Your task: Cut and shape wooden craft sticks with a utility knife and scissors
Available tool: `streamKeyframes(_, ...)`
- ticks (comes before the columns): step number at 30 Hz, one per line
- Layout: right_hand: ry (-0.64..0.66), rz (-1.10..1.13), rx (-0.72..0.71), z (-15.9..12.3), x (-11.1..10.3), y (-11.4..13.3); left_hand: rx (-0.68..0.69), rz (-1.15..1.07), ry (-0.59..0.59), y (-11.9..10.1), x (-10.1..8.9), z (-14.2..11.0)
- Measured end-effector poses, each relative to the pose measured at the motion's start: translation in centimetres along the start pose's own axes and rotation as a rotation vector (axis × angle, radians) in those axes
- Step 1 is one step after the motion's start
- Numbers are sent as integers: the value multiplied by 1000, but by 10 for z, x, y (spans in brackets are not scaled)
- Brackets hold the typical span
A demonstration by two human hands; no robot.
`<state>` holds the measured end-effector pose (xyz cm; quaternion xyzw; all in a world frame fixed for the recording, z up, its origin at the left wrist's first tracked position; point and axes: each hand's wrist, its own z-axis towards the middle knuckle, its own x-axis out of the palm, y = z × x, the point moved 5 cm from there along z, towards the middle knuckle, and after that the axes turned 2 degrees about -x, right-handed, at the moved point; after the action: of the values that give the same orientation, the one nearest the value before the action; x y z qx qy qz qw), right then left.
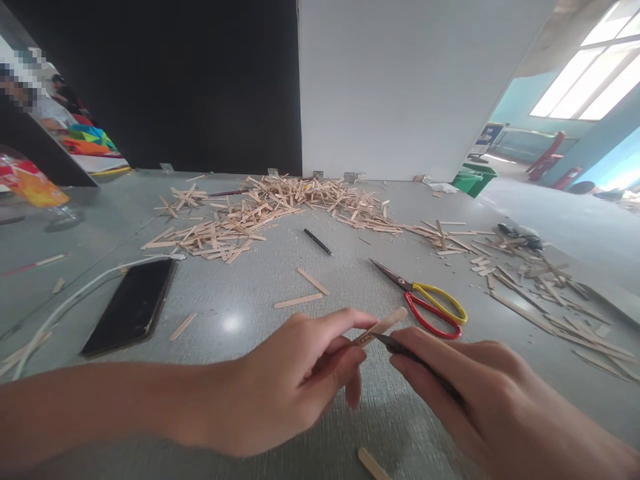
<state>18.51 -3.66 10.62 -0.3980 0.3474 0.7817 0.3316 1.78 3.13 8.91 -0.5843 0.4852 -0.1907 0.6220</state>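
Note:
My left hand (295, 377) pinches a short wooden stick (385, 325) between thumb and fingers, just above the grey table (250, 307). My right hand (480, 393) is closed on a thin black pen (405, 350) whose tip touches the stick near my left fingertips. Both hands hover at the near middle of the table. Red and yellow scissors (427, 303) lie shut just beyond the hands. Two loose sticks (306, 290) rest on the table ahead of my left hand.
A large heap of wooden sticks (260, 213) covers the far middle; more scraps (540, 287) spread to the right. A black phone (131, 305) with a white cable (75, 293) lies at left. Another black pen (319, 242) lies mid-table. A stick (373, 463) sits at the near edge.

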Motion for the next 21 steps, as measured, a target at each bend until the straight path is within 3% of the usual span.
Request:
streamKeyframes(5,5,-78,-26,1,1,3,20,83,-14,3,0,0)
streamKeyframes(10,69,-131,-10,-5,15,1,183,209,-45,1,4,0)
streamKeyframes(14,197,-153,19,-17,37,-7,183,337,-80,22,16,8)
streamKeyframes(21,213,-239,-116,-18,51,-12,162,303,-125,63,26,27)
